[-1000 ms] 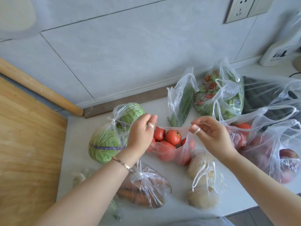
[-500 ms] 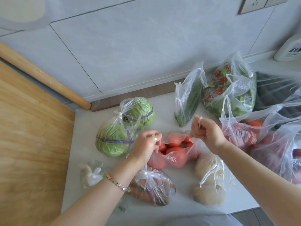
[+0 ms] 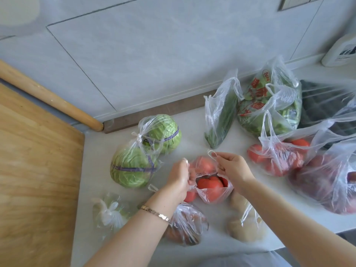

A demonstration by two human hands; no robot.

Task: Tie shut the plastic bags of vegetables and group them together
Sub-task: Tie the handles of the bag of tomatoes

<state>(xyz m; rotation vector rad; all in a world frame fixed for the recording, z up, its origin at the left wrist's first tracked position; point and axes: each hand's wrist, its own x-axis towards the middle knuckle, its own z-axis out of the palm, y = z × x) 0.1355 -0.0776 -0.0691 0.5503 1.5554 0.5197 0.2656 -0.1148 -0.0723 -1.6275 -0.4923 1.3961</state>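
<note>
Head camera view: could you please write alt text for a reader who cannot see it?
A person's left hand and right hand grip the top of a clear plastic bag of red tomatoes, not yet tied, on a white counter. A knotted clear bag of green cabbages lies to its left, and other bags surround it.

A wall [image 3: 154, 54] of large pale grey tiles with thin dark joints rises behind the white counter [image 3: 92, 143]. A brown strip [image 3: 154, 113] runs along the wall's foot. At the left lies a wooden board [image 3: 34, 170], with a wooden rolling pin [image 3: 48, 95] behind it against the wall. A socket plate [image 3: 292, 1] sits top right. The light is soft and even.
</note>
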